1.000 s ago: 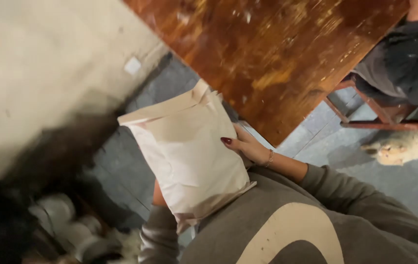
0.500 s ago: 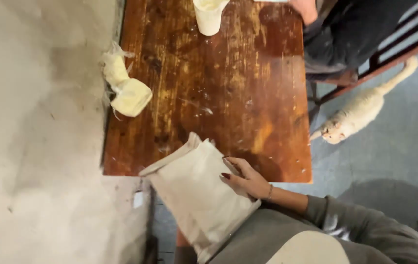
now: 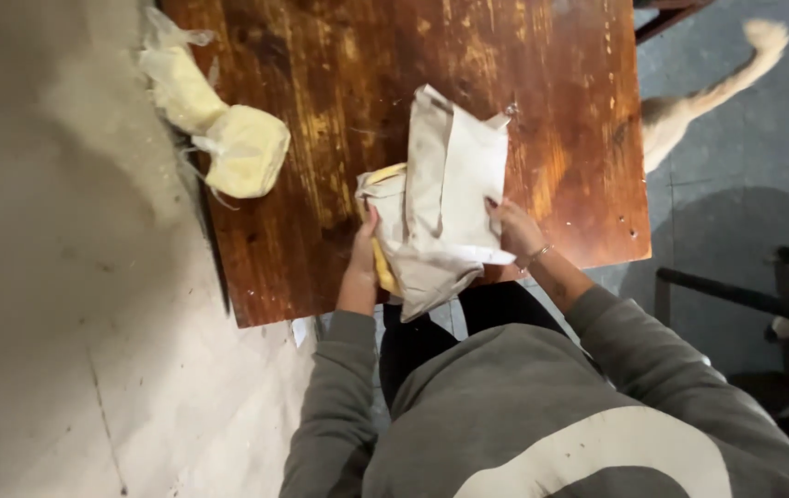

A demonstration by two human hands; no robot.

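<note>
**Paper bag gripped from both sides at the near table edge**

The crumpled pale paper bag (image 3: 445,207) is gripped by the left hand (image 3: 360,267) and the right hand (image 3: 516,231), apparently to keep it steady. It rests near the near edge of the wooden table (image 3: 339,120). Something yellow is seen at its opening. Two clear plastic bags (image 3: 224,120) with pale yellow contents lie at the far left corner.

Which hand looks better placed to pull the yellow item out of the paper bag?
Probably the left hand: it grips the paper bag at the side where the yellow item pokes out. The right hand presses the bag's opposite edge on the wooden table.
</note>
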